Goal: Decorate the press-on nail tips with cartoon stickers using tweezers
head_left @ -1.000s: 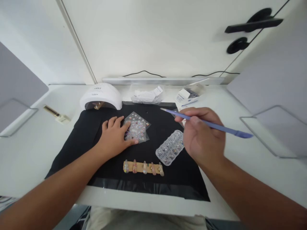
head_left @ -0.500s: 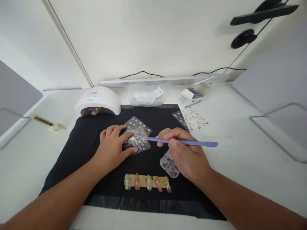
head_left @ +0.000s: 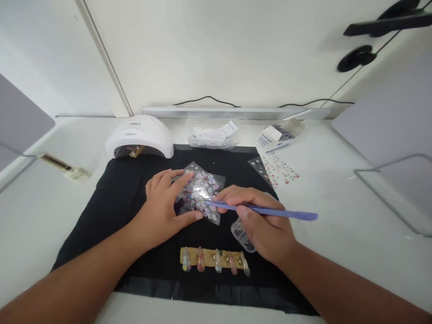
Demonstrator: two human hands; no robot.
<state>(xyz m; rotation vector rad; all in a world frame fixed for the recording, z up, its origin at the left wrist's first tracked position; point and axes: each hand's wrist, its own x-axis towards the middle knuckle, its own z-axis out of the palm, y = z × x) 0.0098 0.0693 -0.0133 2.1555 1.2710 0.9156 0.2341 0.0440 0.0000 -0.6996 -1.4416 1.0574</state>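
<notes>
My left hand (head_left: 165,200) lies with fingers spread over a clear sticker sheet (head_left: 211,186) printed with small purple and white designs. Its index finger and thumb press on the sheet. In my right hand (head_left: 263,220) are slim purple tweezers (head_left: 286,213), gripped between thumb and fingers, their thin tip over the sheet's middle. Partly hidden under the right hand is a clear compartment case (head_left: 241,234) of small decorations. Nearer me, several decorated press-on nails (head_left: 200,260) stand in a row on a tan strip (head_left: 209,256).
A black mat (head_left: 162,265) covers the table's middle. Behind it are a white nail lamp (head_left: 141,132), a clear container of white packets (head_left: 212,136) and an opened box (head_left: 278,135). More sticker sheets (head_left: 280,168) lie at right, a polish bottle (head_left: 77,174) at left.
The purple-patterned sheet has shifted and turned, now covering most of the sheet beneath. My left index finger has moved up along it. The tweezers' tip remains at the sheet; the view has shifted slightly.
</notes>
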